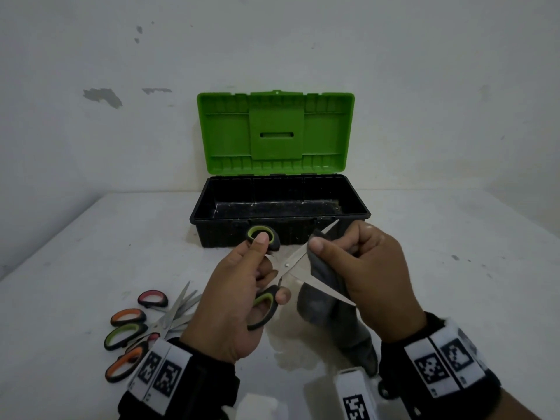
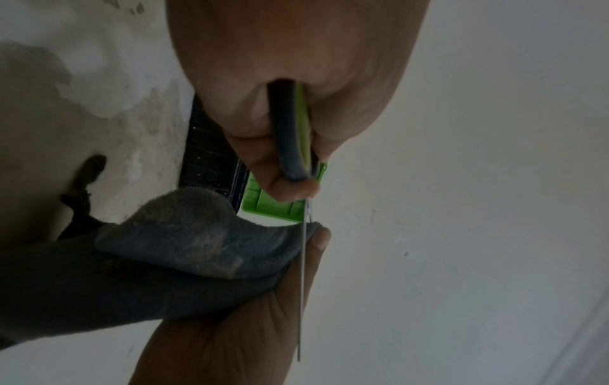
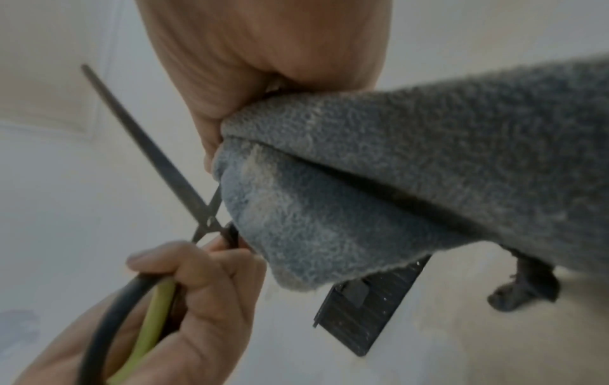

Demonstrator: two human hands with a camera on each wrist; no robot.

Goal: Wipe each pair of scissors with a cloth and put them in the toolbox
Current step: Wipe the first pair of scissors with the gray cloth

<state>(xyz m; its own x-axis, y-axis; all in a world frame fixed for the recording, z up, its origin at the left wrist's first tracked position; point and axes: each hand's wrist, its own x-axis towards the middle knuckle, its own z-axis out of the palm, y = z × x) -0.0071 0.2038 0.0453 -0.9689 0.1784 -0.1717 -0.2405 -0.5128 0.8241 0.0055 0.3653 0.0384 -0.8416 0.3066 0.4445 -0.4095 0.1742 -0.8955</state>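
A white wall [image 1: 424, 71] rises behind a pale counter [image 1: 454, 253]. The wall's paint is scuffed, with grey chipped patches [image 1: 103, 97] at the left and small dark specks higher up. The counter is dull white, stained and mottled near the middle, its left edge running diagonally toward the wall. The light is dim and even.

Left hand [image 1: 233, 301]: fingers curled through handle loops, thumb extended upward. Right hand [image 1: 366, 274]: fingers curled, thumb pressed forward. Both wrists raised, banded, close together.
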